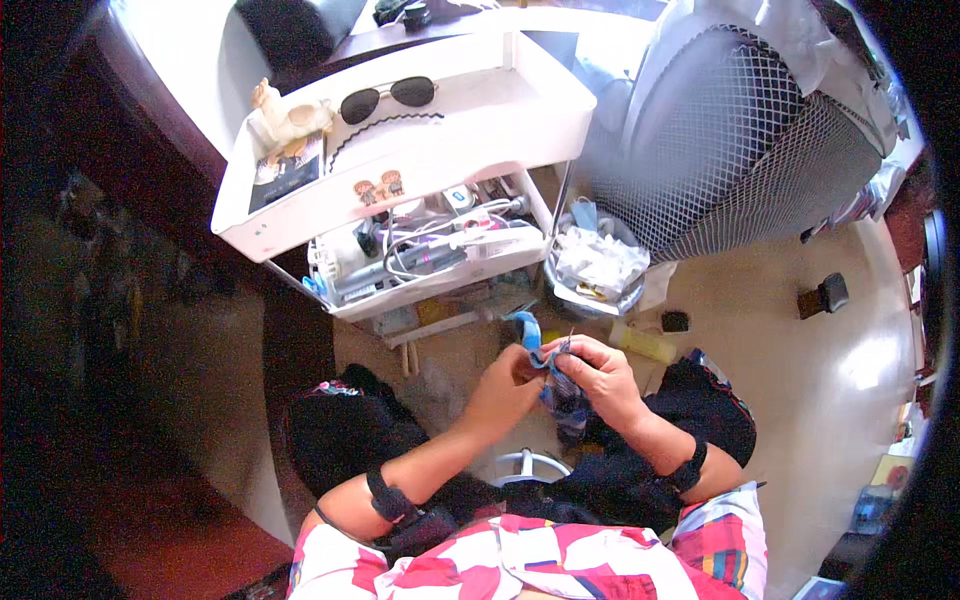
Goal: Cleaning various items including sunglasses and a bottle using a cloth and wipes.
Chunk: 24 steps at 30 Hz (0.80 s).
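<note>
Between my two hands is a strip of blue patterned fabric (529, 330), its upper end curling above the fingers and a darker part hanging below. My left hand (504, 384) pinches it from the left, with the fingertips partly hidden. My right hand (602, 373) holds the same fabric from the right between thumb and fingers. A thin pointed thing sticks up beside the right fingertips; I cannot tell what it is. Both hands are above my lap, almost touching each other.
Ahead stands a white trolley (480, 161) with sunglasses (387, 100) on top and cables on its lower shelf. A filled waste bin (598, 262) stands right of it, near a large mesh-covered chair back (720, 150). A yellow tube-shaped thing (643, 343) lies on the floor.
</note>
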Each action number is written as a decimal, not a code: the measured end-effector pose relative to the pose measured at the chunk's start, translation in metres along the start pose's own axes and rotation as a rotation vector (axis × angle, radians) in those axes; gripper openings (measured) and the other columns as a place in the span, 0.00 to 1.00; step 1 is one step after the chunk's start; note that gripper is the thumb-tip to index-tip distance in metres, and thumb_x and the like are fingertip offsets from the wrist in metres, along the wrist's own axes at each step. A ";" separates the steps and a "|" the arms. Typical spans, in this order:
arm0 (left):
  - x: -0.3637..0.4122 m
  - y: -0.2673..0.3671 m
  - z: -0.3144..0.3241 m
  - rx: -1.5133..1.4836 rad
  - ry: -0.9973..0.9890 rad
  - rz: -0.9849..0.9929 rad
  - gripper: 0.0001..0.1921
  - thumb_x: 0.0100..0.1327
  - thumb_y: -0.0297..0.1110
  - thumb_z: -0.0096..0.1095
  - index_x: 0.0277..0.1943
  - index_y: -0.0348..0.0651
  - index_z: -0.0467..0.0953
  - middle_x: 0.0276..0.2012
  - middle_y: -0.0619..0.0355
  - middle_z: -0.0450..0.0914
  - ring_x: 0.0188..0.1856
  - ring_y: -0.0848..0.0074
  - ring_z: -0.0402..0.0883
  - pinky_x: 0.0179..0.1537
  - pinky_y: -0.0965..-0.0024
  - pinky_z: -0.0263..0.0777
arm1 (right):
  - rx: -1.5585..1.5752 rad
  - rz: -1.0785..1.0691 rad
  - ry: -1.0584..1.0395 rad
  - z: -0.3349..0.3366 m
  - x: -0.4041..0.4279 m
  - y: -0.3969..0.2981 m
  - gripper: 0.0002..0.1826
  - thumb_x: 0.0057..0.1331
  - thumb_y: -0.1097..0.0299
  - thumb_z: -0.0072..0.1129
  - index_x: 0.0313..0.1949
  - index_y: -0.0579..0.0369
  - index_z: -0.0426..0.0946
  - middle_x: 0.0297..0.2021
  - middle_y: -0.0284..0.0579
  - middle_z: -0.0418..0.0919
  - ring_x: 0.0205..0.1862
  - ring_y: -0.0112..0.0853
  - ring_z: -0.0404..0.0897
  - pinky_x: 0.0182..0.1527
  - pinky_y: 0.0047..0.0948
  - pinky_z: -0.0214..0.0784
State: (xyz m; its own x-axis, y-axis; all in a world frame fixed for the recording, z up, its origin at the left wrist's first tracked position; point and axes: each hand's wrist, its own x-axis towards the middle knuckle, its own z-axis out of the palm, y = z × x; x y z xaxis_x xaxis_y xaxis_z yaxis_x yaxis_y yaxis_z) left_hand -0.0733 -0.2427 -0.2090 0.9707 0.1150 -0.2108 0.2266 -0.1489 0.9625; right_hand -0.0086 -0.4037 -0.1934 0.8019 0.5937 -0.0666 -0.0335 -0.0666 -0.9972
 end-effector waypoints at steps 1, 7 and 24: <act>0.002 0.000 -0.001 0.123 0.081 0.025 0.18 0.58 0.27 0.61 0.53 0.43 0.74 0.39 0.56 0.78 0.42 0.75 0.76 0.43 0.71 0.71 | -0.186 -0.052 0.028 -0.002 0.000 -0.001 0.10 0.64 0.68 0.56 0.41 0.59 0.79 0.43 0.41 0.79 0.48 0.29 0.75 0.53 0.27 0.64; 0.002 0.019 -0.014 0.323 0.198 0.517 0.09 0.54 0.31 0.67 0.38 0.42 0.81 0.39 0.56 0.77 0.44 0.71 0.76 0.48 0.71 0.68 | -0.615 -0.379 0.033 0.002 0.000 -0.007 0.08 0.56 0.75 0.61 0.37 0.58 0.78 0.37 0.46 0.79 0.43 0.41 0.76 0.47 0.35 0.69; 0.000 0.003 -0.015 -0.045 0.263 0.356 0.06 0.53 0.30 0.69 0.30 0.39 0.78 0.33 0.58 0.75 0.40 0.72 0.75 0.45 0.70 0.67 | -0.467 -0.283 -0.064 0.015 0.002 -0.006 0.08 0.57 0.73 0.61 0.36 0.60 0.78 0.37 0.47 0.79 0.41 0.39 0.77 0.46 0.32 0.69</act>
State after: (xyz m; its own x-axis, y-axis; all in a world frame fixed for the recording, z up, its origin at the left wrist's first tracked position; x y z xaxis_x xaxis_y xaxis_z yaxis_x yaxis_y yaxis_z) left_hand -0.0735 -0.2279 -0.2037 0.9333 0.3106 0.1805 -0.1278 -0.1825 0.9749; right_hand -0.0156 -0.3903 -0.1879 0.7030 0.6865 0.1858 0.4584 -0.2377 -0.8563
